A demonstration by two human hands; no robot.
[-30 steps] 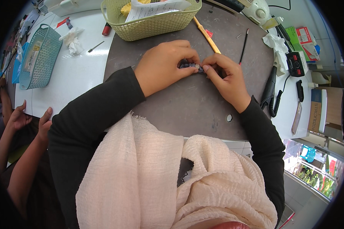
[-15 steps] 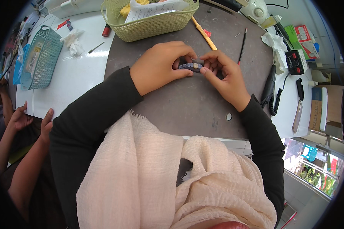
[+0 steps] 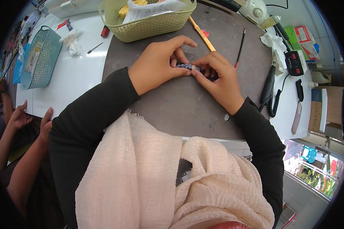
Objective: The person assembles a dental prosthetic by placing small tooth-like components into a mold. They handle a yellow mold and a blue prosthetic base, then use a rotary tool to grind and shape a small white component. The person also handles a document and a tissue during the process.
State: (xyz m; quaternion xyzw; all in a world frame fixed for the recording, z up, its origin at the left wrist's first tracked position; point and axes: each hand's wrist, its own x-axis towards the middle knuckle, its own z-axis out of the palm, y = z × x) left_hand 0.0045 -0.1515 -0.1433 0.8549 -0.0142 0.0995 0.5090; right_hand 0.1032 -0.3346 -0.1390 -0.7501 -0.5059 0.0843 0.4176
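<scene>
A small dental model [image 3: 184, 66] with a curved row of blue-grey teeth and one cream-coloured tooth is held just above the brown-grey work mat [image 3: 172, 108]. My left hand [image 3: 156, 64] pinches its left end, with the thumb along the near side and the index finger raised clear of it. At the other end, next to the cream tooth, my right hand [image 3: 221, 76] grips with thumb and fingers. The fingers hide both ends and the underside of the model.
Beyond my hands stand a green basket [image 3: 149, 27], a bamboo-like stick [image 3: 202, 33] and a thin brush [image 3: 240, 47]. To the right lie a black handpiece [image 3: 268, 83], a control box [image 3: 295, 63] and a knife [image 3: 297, 110]. A blue basket [image 3: 42, 61] and another person's hands [image 3: 23, 116] are at left.
The model has tilted and shifted slightly left. My left index finger has lifted off it, and my right hand has moved a little left and nearer, its thumb now against the model.
</scene>
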